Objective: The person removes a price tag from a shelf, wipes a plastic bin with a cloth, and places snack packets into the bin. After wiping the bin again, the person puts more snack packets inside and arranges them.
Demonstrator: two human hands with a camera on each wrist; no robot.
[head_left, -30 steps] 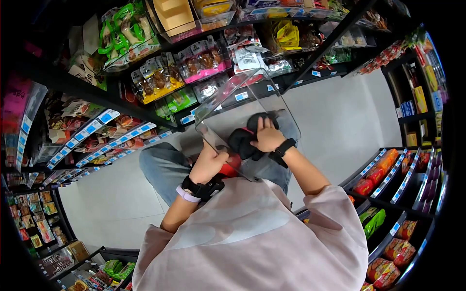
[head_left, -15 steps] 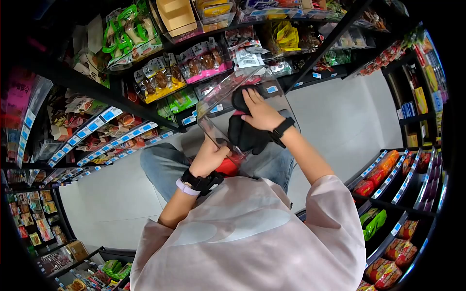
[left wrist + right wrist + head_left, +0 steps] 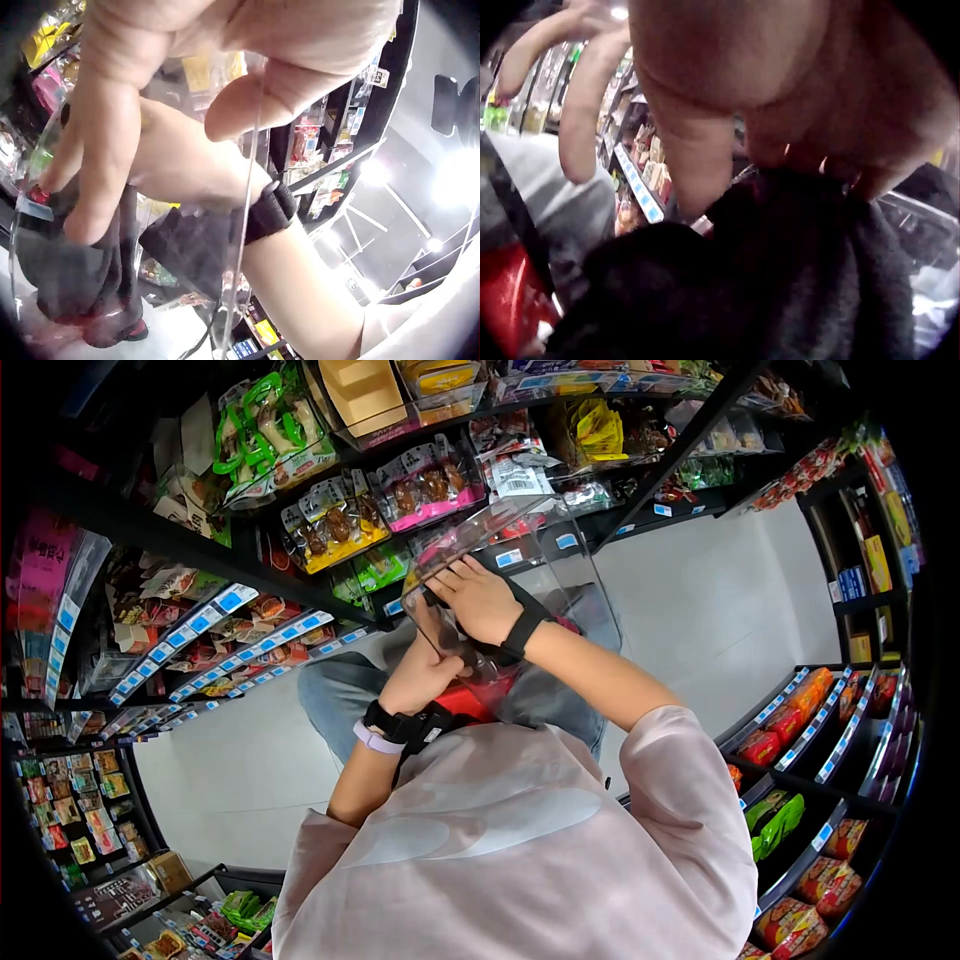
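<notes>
A clear plastic bin (image 3: 607,595) is tilted over the person's lap. My left hand (image 3: 422,675) grips its near left side, the thumb and fingers on opposite faces of the plastic. Inside the bin, my right hand (image 3: 482,602) is at the left wall, its fingers over a bunched black cloth (image 3: 742,277). In the right wrist view the cloth rises in folds against the fingers and thumb; from the head it is mostly hidden beneath the hand. Through the plastic, the left wrist view also shows dark cloth (image 3: 67,262) below the left fingers.
Shelves of packaged snacks (image 3: 335,525) stand close in front, with price labels (image 3: 510,558) along their edges. More shelves (image 3: 800,760) line the right and the left. A red object (image 3: 480,702) lies between the person's knees. Pale floor (image 3: 690,610) extends to the right.
My right hand has swept the cloth inside the bin, first toward the far side, then left and nearer to my left hand. The left hand keeps its grip on the bin.
</notes>
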